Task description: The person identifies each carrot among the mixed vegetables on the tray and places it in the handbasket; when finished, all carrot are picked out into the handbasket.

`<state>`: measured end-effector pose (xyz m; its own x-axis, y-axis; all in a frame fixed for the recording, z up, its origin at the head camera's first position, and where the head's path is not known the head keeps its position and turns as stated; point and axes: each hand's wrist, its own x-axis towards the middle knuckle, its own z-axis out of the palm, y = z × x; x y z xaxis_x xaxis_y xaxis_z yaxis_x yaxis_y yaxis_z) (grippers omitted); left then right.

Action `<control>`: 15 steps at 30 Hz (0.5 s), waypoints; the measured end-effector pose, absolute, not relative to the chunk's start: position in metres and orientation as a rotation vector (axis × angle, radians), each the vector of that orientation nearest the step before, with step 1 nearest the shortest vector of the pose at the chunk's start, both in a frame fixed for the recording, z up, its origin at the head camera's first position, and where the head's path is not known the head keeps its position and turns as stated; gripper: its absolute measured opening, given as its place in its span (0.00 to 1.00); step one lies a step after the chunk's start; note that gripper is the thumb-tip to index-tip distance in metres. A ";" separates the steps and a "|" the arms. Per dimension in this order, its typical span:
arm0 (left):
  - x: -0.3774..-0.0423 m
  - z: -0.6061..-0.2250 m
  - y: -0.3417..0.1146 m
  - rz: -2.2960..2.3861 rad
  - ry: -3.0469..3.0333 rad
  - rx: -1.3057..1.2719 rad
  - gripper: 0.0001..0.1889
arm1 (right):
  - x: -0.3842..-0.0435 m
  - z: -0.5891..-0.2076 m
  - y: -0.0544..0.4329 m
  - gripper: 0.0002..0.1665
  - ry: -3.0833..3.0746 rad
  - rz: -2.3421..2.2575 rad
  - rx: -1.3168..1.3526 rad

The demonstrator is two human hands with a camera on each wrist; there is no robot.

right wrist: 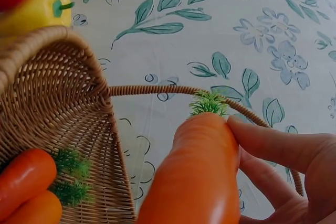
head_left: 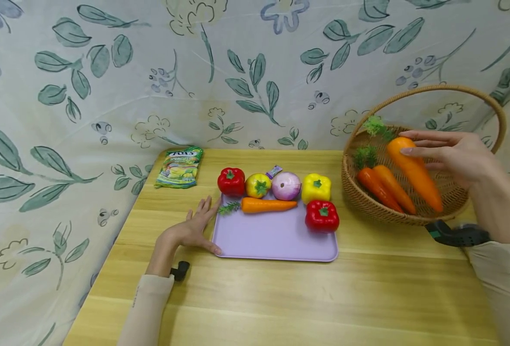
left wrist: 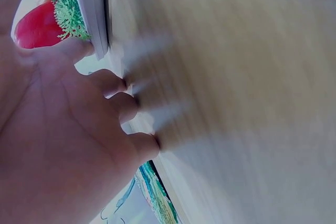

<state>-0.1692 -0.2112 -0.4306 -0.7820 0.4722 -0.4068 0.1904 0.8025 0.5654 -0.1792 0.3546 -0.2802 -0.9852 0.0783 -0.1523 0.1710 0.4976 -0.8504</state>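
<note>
My right hand (head_left: 458, 154) grips a large orange carrot (head_left: 416, 173) near its leafy top, over the wicker basket (head_left: 354, 202). In the right wrist view, thumb and fingers pinch the carrot (right wrist: 194, 166) just below its green leaves (right wrist: 208, 103). Two smaller carrots (head_left: 395, 187) lie inside the basket. My left hand (head_left: 194, 229) rests with spread fingers at the left edge of the lilac tray (head_left: 272, 242), its thumb at the front corner. On the tray are a carrot (head_left: 267, 205) and a red bell pepper (head_left: 322, 216).
Along the tray's back stand another red pepper (head_left: 231, 181), a yellow-green vegetable (head_left: 258, 185), a purple onion (head_left: 286, 186) and a yellow pepper (head_left: 317, 188). Behind them lies a small purple packet (head_left: 274, 171). A green candy bag (head_left: 179, 167) sits back left. The basket's handle (head_left: 436, 88) arches high.
</note>
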 end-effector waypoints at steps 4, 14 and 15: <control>-0.169 -0.431 -0.211 0.686 2.446 0.491 0.74 | -0.194 -0.273 0.365 0.16 2.564 -1.513 0.271; -0.169 -0.431 -0.211 0.679 2.458 0.498 0.74 | -0.227 -0.280 0.380 0.13 2.448 -1.477 0.332; -0.169 -0.431 -0.211 0.677 2.458 0.498 0.74 | -0.231 -0.284 0.381 0.13 2.451 -1.450 0.325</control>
